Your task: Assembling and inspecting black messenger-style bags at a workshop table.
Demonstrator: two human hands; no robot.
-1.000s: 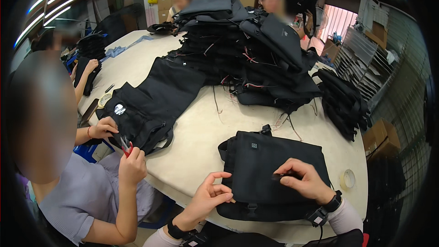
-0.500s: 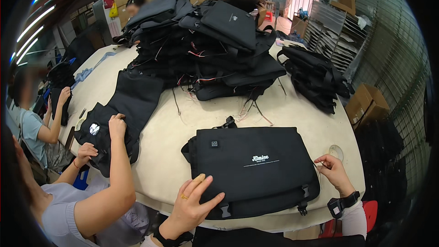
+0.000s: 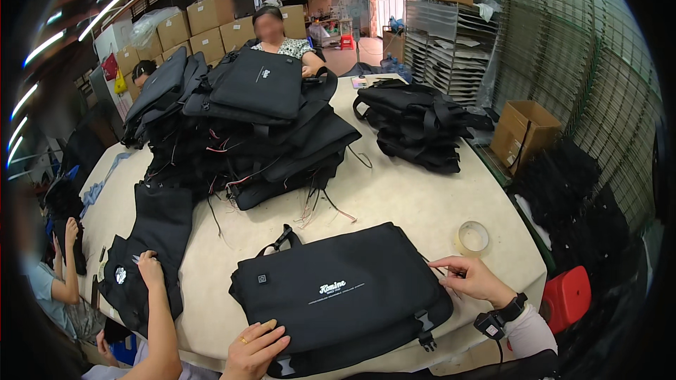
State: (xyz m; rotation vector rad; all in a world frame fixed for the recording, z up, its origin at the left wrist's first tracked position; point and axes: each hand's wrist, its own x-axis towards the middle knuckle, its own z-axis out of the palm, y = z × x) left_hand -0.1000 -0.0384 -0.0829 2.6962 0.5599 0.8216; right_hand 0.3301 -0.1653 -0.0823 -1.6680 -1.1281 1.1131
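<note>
A black messenger bag (image 3: 331, 309) lies flat in front of me, slightly tilted, with white lettering on its flap and a small square patch at its upper left. Black plastic buckles (image 3: 424, 322) show along its near edge, and a strap with a buckle (image 3: 284, 236) sticks out behind it. My left hand (image 3: 255, 348), with a ring on one finger, lies with its fingers flat on the bag's near left corner. At the right edge, my right hand (image 3: 475, 280) is closed in a pinch; a thin dark strand shows by the fingertips, but what they hold is unclear.
A tall pile of black bags (image 3: 246, 119) with loose threads stands at the back; a smaller pile (image 3: 415, 123) is right of it. A tape roll (image 3: 472, 238) lies right. On the left, a co-worker's hand (image 3: 150, 269) works on black fabric (image 3: 162, 218). A red stool (image 3: 567, 299) stands beside the table.
The view has swung right, so the scene sits further left. My left hand has come down from spread fingers to lying flat on the bag. My right hand stays at the bag's right edge.
</note>
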